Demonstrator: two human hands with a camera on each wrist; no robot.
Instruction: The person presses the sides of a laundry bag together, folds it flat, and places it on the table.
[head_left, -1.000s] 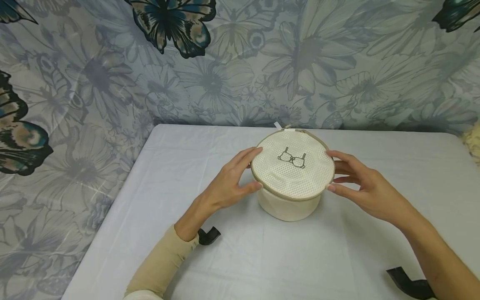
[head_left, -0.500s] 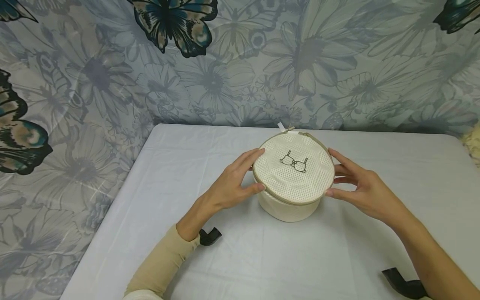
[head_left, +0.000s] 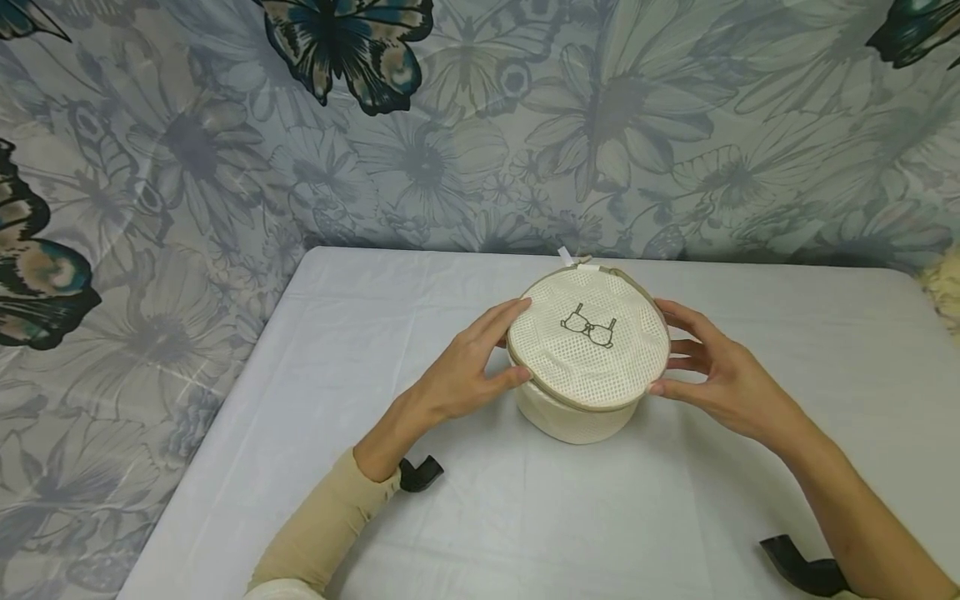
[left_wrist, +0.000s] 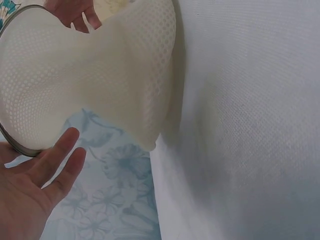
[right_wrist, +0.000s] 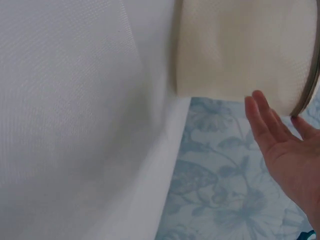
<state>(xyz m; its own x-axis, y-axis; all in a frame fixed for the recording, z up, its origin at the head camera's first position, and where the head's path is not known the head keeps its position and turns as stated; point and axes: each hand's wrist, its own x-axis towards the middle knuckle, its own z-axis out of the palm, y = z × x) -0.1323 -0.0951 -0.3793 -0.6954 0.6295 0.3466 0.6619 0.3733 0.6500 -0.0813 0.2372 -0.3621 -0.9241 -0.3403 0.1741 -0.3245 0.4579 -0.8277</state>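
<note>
Both forearms reached in from the near edge of the white table (head_left: 375,333) and converged on a round cream mesh laundry case (head_left: 588,354) that stood a little past the table's middle, toward the back edge.

The left hand (head_left: 465,375), coming out of a beige sleeve (head_left: 322,525), angled up toward two o'clock. Its fingers were straight and only slightly spread, with the fingertips (head_left: 517,307) laid against the case's rim at about ten o'clock and the thumb touching the rim lower down at about eight o'clock. It cradled the side rather than closing round it. In the left wrist view the palm (left_wrist: 25,200) lay flat just under the tan-piped rim (left_wrist: 20,147).

The right hand (head_left: 723,379), on a bare forearm, angled toward ten o'clock. Its fingers were likewise extended and loose, touching the rim from about two to four o'clock, the thumb at the lower edge. In the right wrist view the fingers (right_wrist: 262,117) lay beside the case wall (right_wrist: 240,50), just at the rim.

The case sat on the table between the two hands, its mesh lid, printed with a small bra outline (head_left: 588,327), tilted toward the camera.
</note>
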